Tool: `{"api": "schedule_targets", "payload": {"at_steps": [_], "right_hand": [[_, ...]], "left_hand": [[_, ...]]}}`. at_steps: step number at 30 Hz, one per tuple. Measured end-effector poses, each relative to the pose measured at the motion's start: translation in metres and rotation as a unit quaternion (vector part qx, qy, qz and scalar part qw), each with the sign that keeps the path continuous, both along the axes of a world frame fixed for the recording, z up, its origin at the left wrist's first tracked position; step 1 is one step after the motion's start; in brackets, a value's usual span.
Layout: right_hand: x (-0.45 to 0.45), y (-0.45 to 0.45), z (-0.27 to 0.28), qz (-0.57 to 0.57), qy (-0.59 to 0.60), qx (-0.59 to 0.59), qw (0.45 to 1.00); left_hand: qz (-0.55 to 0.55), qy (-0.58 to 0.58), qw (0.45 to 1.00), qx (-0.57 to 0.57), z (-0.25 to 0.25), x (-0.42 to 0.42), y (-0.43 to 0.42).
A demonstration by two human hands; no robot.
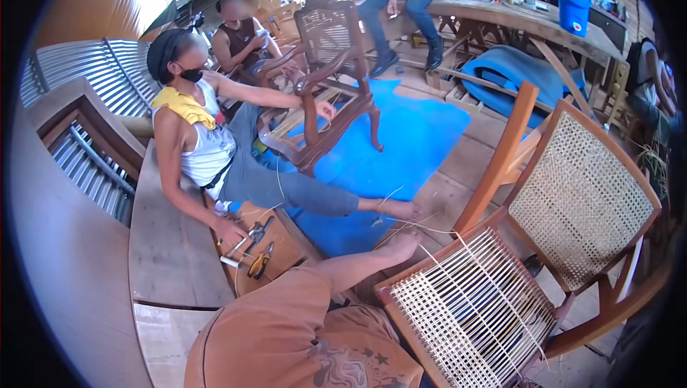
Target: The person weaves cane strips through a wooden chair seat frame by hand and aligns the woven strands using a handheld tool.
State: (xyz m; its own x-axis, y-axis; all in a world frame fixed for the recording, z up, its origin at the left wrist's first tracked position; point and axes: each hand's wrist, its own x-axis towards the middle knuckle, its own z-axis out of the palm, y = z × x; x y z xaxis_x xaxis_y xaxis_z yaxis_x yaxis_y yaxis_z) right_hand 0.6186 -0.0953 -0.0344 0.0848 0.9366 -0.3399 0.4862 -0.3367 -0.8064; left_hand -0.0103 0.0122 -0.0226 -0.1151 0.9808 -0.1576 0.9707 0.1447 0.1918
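Neither my left hand nor my right hand shows in the head view. A wooden chair (392,295) stands at the lower right, close to my bent leg in brown cloth (265,323). Cane strips are woven in a grid across its seat (465,309), with longer loose strands crossing over them and out past the front edge. The backrest (583,198) has a finished cane mesh. Yellow-handled pliers (260,260) and a dark tool (259,232) lie on a board to the left.
A co-worker in a white top (207,152) sits at the left, one hand by the tools, the other at a dark carved chair (333,48). Two more people sit behind. Blue sheeting (401,137) covers part of the floor. A blue bucket (574,7) stands on a table.
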Motion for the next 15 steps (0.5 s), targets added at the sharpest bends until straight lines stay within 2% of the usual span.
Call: {"api": "schedule_targets", "payload": {"at_steps": [2, 3, 4, 5, 6, 7, 8, 10, 13, 15], "right_hand": [[-0.001, -0.002, 0.0, 0.071, -0.033, 0.087, 0.993], [-0.001, 0.001, 0.001, 0.142, -0.058, 0.178, 0.972], [-0.002, 0.003, 0.005, 0.228, -0.081, 0.305, 0.921], [0.013, -0.002, -0.018, 0.173, 0.021, 0.18, 0.968], [0.026, -0.008, -0.04, 0.072, 0.145, 0.055, 0.985], [0.03, -0.013, -0.049, -0.049, 0.236, -0.042, 0.97], [0.039, -0.016, -0.054, -0.098, 0.22, -0.073, 0.968], [0.025, -0.016, -0.034, -0.101, 0.118, -0.067, 0.986], [0.013, -0.012, -0.016, -0.087, 0.032, -0.046, 0.995], [0.01, -0.01, -0.01, -0.083, -0.004, -0.034, 0.996]], "left_hand": [[0.024, -0.013, 1.0, 0.005, -0.005, -0.001, 0.002], [0.045, -0.025, 0.999, 0.002, 0.001, 0.001, 0.003], [0.067, -0.036, 0.997, -0.003, 0.007, 0.003, 0.002], [0.053, -0.029, 0.998, 0.007, 0.013, 0.005, 0.0], [0.04, -0.022, 0.999, 0.018, 0.019, 0.007, -0.001], [0.028, -0.017, 0.999, 0.028, 0.02, 0.01, -0.003], [0.01, -0.021, 0.999, 0.043, 0.013, 0.013, -0.006], [-0.025, -0.026, 0.997, 0.075, 0.001, 0.018, -0.01], [-0.07, -0.043, 0.997, 0.001, 0.021, 0.035, -0.009], [-0.087, -0.033, 0.996, -0.01, 0.029, 0.03, -0.009]]}}
